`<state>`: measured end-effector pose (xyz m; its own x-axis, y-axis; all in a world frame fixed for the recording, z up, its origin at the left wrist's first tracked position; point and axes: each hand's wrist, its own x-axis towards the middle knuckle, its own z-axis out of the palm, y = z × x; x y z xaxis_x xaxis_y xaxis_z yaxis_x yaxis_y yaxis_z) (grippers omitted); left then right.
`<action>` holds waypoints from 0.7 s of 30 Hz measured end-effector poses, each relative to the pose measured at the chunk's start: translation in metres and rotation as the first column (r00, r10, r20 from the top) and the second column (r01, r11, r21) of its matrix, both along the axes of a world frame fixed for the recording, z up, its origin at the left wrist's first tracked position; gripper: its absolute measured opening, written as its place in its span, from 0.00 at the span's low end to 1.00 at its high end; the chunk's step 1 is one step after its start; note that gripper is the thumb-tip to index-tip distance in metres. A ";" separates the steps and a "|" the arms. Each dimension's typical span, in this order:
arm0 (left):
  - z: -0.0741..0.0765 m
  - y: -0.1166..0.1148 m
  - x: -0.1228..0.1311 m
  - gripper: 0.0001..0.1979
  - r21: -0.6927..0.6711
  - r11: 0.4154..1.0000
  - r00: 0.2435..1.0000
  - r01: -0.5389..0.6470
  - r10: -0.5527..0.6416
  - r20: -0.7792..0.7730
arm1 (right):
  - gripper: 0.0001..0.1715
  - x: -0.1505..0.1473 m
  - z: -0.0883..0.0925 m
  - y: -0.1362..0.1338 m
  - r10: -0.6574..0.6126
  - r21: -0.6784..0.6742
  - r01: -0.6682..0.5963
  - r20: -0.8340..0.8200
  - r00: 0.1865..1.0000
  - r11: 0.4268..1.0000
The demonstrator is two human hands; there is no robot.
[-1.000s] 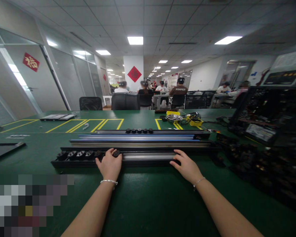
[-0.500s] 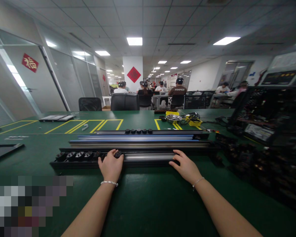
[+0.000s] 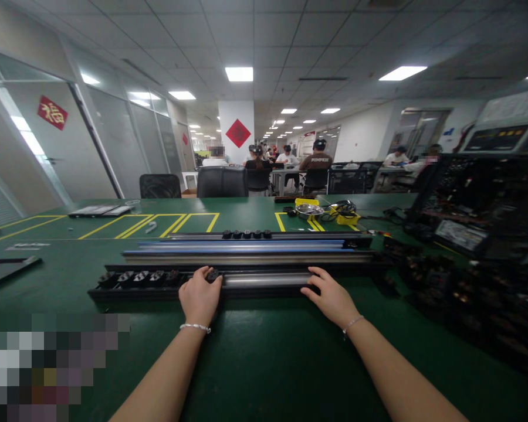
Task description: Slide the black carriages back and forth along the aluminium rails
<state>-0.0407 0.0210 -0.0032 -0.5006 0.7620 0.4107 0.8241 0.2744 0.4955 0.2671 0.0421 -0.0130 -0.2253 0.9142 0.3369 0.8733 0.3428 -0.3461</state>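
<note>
A black-edged metal track rail lies crosswise on the green table. Along its left part sit several small black round modules, some with pale tops. My left hand is closed by thumb and fingers on another round black module, set on the track to the right of that row. Farther right, my right hand grips the rail across its width, thumb on the near edge and fingers on the far one. Its fingers partly hide the rail's end.
Behind lie more rails, one with a blue strip and one bearing several black modules. A dark heap of parts lies at right, below an open black case. Farther back are a metal bowl and cables.
My left hand has shifted slightly right along the rail with the round module, and its fingers are drawn closer together. My right hand stays on the rail.
</note>
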 end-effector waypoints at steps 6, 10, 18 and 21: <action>0.000 0.000 0.000 0.21 -0.006 1.000 1.000 0.007 -0.007 -0.013 | 0.16 0.000 0.000 0.000 -0.001 -0.003 0.001 -0.001 1.000 1.000; 0.000 0.001 0.001 0.21 0.001 1.000 1.000 0.020 -0.020 -0.022 | 0.15 0.000 -0.001 0.000 0.003 0.014 -0.003 -0.003 1.000 1.000; 0.002 0.001 0.003 0.21 -0.001 0.999 0.999 0.043 -0.043 -0.001 | 0.16 0.000 -0.001 0.000 0.005 0.017 -0.005 -0.004 1.000 1.000; -0.001 0.002 0.003 0.21 0.013 0.998 0.998 0.055 -0.055 -0.024 | 0.15 0.000 -0.001 0.000 0.004 0.013 -0.004 -0.006 1.000 1.000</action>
